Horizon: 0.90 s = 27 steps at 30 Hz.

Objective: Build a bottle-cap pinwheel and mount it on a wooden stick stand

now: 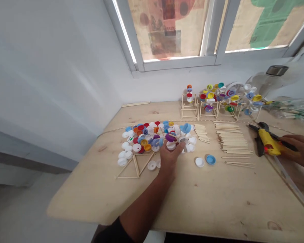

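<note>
My left hand (pixel 170 156) is closed on a wheel of wooden sticks and bottle caps (pixel 170 137), held over the heap of loose caps. Purple, blue and white caps sit around this wheel; my fingers hide part of it. On the right, my right hand (pixel 300 148) is wrapped around the dark handle of a yellow-and-black hot glue gun (pixel 268 141), which has a red light on its body. A white cap (pixel 199 162) and a blue cap (pixel 210 159) lie apart on the table, to the right of my left hand.
Colourful bottle caps (pixel 136 147) lie heaped beside a stick frame (pixel 136 167) on the wooden table (pixel 103 199). Short sticks (pixel 202 133) and longer sticks (pixel 234 141) lie in rows. Finished cap wheels on stick stands (pixel 210 101) line the back, near a clear bottle (pixel 268 81).
</note>
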Each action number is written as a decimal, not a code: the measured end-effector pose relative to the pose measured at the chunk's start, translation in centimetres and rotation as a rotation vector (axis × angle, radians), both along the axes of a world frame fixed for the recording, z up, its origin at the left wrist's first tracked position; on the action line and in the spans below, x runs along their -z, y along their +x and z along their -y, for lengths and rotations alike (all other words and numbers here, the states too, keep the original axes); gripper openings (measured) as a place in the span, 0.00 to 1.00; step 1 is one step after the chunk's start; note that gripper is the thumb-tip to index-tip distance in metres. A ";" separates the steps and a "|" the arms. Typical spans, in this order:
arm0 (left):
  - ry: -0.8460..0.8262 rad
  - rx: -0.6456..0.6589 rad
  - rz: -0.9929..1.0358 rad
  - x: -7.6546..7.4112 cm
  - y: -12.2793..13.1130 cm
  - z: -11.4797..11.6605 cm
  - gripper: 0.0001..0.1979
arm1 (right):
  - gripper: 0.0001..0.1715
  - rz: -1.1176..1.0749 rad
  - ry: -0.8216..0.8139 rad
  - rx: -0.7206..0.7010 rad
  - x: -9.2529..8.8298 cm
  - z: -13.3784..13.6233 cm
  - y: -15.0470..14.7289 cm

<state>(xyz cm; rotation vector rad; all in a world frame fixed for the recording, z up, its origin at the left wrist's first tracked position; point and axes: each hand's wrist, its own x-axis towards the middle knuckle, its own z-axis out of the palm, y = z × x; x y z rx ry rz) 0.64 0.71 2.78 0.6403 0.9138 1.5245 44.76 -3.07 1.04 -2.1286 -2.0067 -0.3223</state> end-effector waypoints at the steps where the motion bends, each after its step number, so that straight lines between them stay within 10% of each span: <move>1: 0.006 0.005 0.004 0.0 0.0 0.0 0.17 | 0.23 0.053 0.000 -0.045 -0.6 0.1 -0.4; 7: 0.018 0.029 0.050 0.1 0.1 0.0 0.16 | 0.25 -0.100 0.045 -0.194 -3.2 0.4 -10.2; 13: 0.027 0.028 0.056 0.2 0.0 -0.1 0.17 | 0.19 -0.303 -0.233 -0.478 -1.3 0.1 -19.6; 27: 0.021 0.049 0.066 0.8 0.0 -0.2 0.18 | 0.11 -0.225 -0.151 -0.619 0.7 -0.2 -23.3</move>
